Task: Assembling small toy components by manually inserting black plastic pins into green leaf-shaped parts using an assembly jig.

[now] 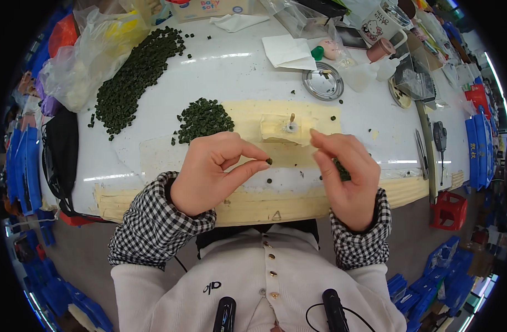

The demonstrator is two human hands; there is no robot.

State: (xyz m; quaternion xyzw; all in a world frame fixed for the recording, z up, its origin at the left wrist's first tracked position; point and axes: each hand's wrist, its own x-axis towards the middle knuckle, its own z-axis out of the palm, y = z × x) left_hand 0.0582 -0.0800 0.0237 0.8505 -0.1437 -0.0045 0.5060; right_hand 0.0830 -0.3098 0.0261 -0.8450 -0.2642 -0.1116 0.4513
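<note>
Between the thumb and forefinger of my left hand (214,169) is a small dark green piece (269,161), pinched at the fingertips. My right hand (347,174) hovers to the right, its thumb and forefinger apart with nothing visible between them. Just beyond both hands stands a block wrapped in cream tape (273,128), with a short brownish peg (292,118) rising from its top beside a pale round spot. A heap of dark green pieces (205,119) lies past my left hand. More green pieces (342,170) show partly behind my right fingers.
A larger heap of green pieces (137,74) spreads at the far left, beside plastic bags (79,74). A round metal dish (323,81), white paper (288,52), a cup (384,23) and a thread spool (380,50) stand at the back right. Tweezers (421,155) lie right. Cream tape covers the front edge.
</note>
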